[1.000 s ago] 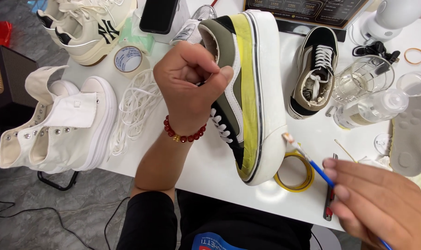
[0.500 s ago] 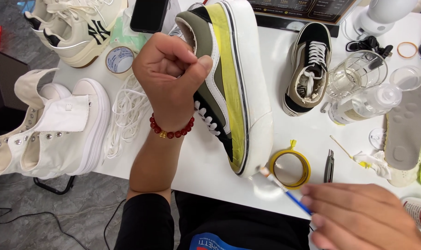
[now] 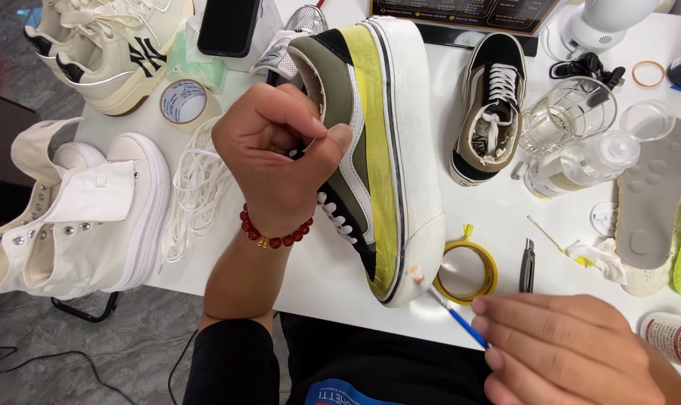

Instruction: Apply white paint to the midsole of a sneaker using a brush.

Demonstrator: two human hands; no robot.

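Olive-and-black canvas gives way to a band of yellow masking tape on the low-top sneaker [image 3: 370, 150] that a person tilts on its side above the white bench [image 3: 310, 277], sole wall turned up toward the camera. The left hand [image 3: 280, 161], a red bead bracelet [image 3: 273, 229] at the wrist, is clamped on the shoe's collar, thumb outside and fingers tucked in the opening. The right hand [image 3: 573, 349] is closed around a thin blue-handled brush [image 3: 449, 309], its pale tip touching the white rubber at the toe. By the look of it the shoe is light, with a soft, yielding upper and a stiff rubber sole; the firm collar and heel seem the surest places to take hold, well clear of the rubber being worked. Just beside the toe lies a roll of yellow tape [image 3: 468, 270], with a utility knife [image 3: 528, 266] near it. The matching sneaker [image 3: 490, 112] rests upright farther back, next to a clear glass jar [image 3: 569, 116] and a plastic bottle [image 3: 580, 161]. Loose white laces [image 3: 198, 191] and a pair of white high-top boots [image 3: 70, 210] sit to the left; a grey insole [image 3: 655, 195] lies at right.
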